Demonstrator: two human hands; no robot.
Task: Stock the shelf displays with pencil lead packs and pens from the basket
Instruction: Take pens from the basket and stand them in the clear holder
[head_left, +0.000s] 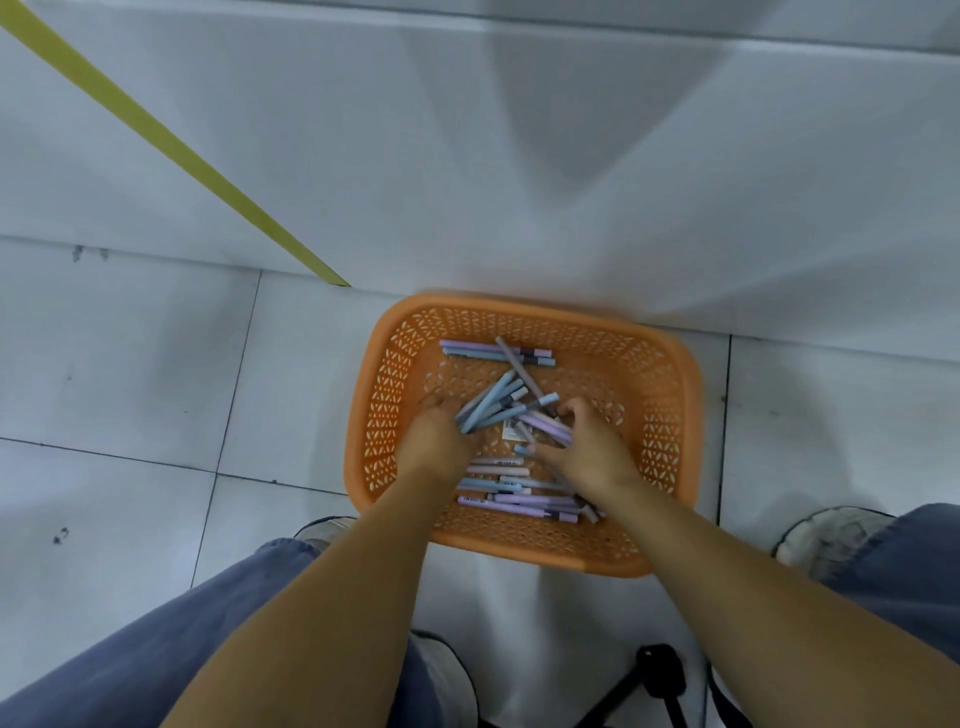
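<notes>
**White tiled floor, both hands down in the pen basket**

The floor (130, 389) is glossy white tile with thin dark joints and a few scuff marks. Beyond the hands rises a smooth, pale grey panel (467, 156), crossed to the left by a slanting yellow strip (171, 143).

An orange plastic basket (688, 415) stands on the tiles against that panel. It is rectangular with rounded corners, and its walls and bottom are pierced in a lattice pattern.

Both hands reach inside it. The left hand (436, 439) has its fingers curled round a fanned bundle of blue pens (488, 402), which point away from it and to the right. The right hand (587, 447), just beside it, curls its fingers over a few lilac pens (545, 427). A small white label (511, 430) shows between the two hands.

The pens are slim, matt sticks in pastel blue, lilac and pink, some with darker bands. More loose pens (493, 349) lie beyond the fingertips at the far wall. Another heap (519, 503) lies flat under the wrists.

Blue-grey trousers (156, 649) and a pale shoe (826, 535) flank the forearms.
</notes>
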